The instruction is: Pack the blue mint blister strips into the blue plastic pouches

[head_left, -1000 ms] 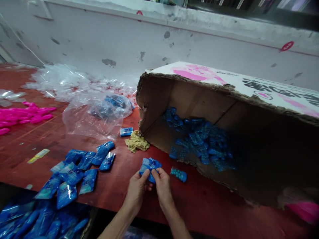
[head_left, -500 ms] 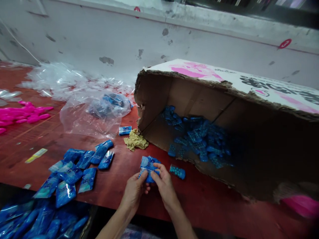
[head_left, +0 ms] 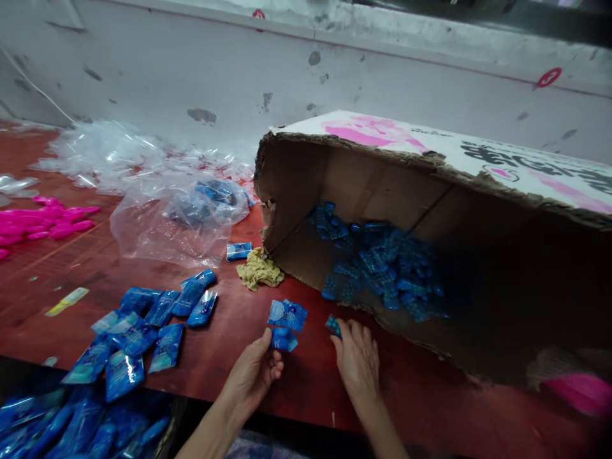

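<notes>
My left hand [head_left: 253, 376] pinches a blue foil packet [head_left: 283, 338] by its lower edge over the red table [head_left: 306, 376]. A second blue packet [head_left: 287, 314] lies just above it. My right hand [head_left: 357, 357] rests palm down on a small blue pill strip [head_left: 333, 325], whose end shows past my fingers, in front of the torn cardboard box [head_left: 430, 166]. That box lies on its side and holds several blue pill strips [head_left: 382, 261].
Several filled blue packets [head_left: 143, 325] are spread at the left, more in a bin [head_left: 71, 427] below the table edge. A clear plastic bag [head_left: 182, 217], a yellow crumpled cloth [head_left: 258, 271] and pink items [head_left: 38, 220] lie farther back. A grey wall [head_left: 191, 70] runs behind.
My right hand has let go of the packet and moved right onto the pill strip. My left hand keeps the packet and has dropped slightly.
</notes>
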`<state>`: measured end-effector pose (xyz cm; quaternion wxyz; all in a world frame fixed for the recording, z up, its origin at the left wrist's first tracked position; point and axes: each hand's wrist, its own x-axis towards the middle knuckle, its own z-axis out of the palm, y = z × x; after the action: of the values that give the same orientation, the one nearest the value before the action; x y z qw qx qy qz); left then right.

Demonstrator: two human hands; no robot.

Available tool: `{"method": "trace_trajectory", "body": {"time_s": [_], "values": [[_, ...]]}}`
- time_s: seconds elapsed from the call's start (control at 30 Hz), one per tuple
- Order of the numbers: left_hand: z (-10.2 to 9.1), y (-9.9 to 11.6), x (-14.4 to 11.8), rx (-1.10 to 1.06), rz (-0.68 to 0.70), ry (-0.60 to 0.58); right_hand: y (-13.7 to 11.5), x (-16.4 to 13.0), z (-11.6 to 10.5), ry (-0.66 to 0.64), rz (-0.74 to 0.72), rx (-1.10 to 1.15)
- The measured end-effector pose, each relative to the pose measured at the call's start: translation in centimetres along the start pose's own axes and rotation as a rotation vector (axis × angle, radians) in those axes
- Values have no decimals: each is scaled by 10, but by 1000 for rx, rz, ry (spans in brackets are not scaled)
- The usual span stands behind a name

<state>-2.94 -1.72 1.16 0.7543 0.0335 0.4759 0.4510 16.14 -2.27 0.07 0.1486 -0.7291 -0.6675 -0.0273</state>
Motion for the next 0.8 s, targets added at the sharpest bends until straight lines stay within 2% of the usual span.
{"method": "trace_trajectory", "body": {"time_s": [0.1,0.2,0.27,0.4,0.47,0.57,0.8], "values": [[2,0,-1,-26,-32,25,-1,-5,7,-29,-57,-3],[2,0,-1,-31,-27,42,-8,-4,8,-87,-91,179],[2,0,0,-21,-6,37,-12,-2,4,-153,-65,413],[1,0,0,-13,33,36,-17,1,-14,-377,74,1102],[2,-1,0,-25,47,38,-19,0,-24,-497,82,1301],[2,-1,-1,-46,62,27,-23,0,-32,-527,57,1301],[-1,-2,-3,-48,101,-84,-31,-3,-33,-404,16,1136]]}}
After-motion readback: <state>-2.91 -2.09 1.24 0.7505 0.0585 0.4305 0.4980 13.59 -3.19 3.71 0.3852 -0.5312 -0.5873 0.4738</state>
